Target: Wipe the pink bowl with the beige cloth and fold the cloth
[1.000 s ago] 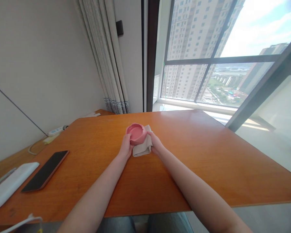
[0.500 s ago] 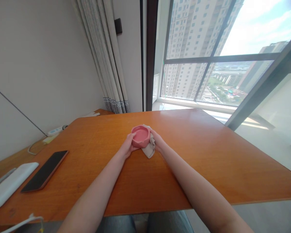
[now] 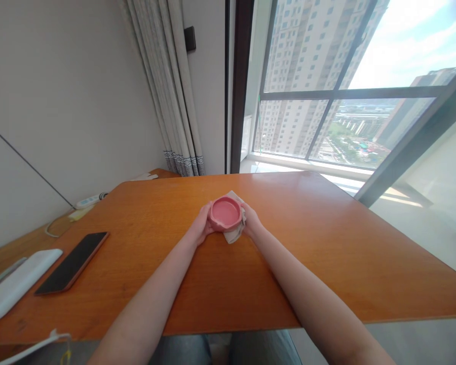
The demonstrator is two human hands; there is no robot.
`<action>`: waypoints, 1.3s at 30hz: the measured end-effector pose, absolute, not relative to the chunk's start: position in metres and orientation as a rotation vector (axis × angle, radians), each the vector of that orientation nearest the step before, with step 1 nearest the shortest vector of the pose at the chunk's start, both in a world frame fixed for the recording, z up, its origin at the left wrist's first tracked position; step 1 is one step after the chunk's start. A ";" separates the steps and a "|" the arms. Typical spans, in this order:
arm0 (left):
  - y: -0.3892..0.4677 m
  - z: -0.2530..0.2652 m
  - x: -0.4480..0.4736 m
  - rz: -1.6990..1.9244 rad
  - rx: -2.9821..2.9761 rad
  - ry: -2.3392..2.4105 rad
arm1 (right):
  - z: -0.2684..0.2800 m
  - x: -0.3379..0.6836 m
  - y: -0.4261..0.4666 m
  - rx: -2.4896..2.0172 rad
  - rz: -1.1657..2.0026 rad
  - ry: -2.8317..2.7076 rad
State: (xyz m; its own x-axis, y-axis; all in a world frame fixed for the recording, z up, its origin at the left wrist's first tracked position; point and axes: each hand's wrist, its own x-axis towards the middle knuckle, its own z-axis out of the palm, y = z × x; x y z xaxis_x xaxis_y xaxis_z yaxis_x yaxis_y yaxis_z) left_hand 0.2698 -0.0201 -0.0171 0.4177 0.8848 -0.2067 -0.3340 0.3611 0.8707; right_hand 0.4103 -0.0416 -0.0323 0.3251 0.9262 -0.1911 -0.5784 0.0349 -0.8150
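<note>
A pink bowl-like dish [image 3: 225, 212] with thick, faceted sides is held between my two hands above the middle of the table. My left hand [image 3: 202, 223] grips its left side. On the right, my right hand [image 3: 251, 220] holds a light grey cloth [image 3: 233, 235] against the dish's outer wall. The cloth passes behind and under the dish, with corners showing above and below it. Most of my fingers are hidden beneath the dish and the cloth. The hollow of the dish faces up toward me.
The brown wooden table [image 3: 311, 243] stretches around my hands. On the left lie a black phone [image 3: 73, 263] and a white slab-shaped device [image 3: 23, 284]. A power strip [image 3: 89, 201] sits by the wall, and a white cable [image 3: 38, 350] hangs near the front left edge.
The dish has turned and tilted, so its inside faces me more fully. My left thumb has moved from inside the rim to the outer side. The cloth has shifted around the dish.
</note>
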 end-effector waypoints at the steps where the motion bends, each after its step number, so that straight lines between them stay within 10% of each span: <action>1: -0.020 -0.018 0.271 0.876 0.875 0.782 | -0.032 0.412 -0.043 -0.968 1.252 -0.462; 17: -0.016 -0.036 0.276 1.447 0.918 0.950 | -0.031 0.380 -0.048 -0.977 1.136 -0.542; 39: -0.013 -0.022 0.266 1.013 0.915 0.963 | -0.023 0.398 -0.049 -0.972 1.292 -0.757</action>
State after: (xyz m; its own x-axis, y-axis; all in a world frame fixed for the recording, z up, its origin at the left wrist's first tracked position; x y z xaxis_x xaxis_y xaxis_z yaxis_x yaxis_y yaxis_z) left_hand 0.2660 -0.0126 -0.0219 0.2298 0.9507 -0.2084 -0.2564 0.2657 0.9293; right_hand 0.3983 -0.0490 -0.0234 0.1469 0.9871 -0.0641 -0.4271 0.0048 -0.9042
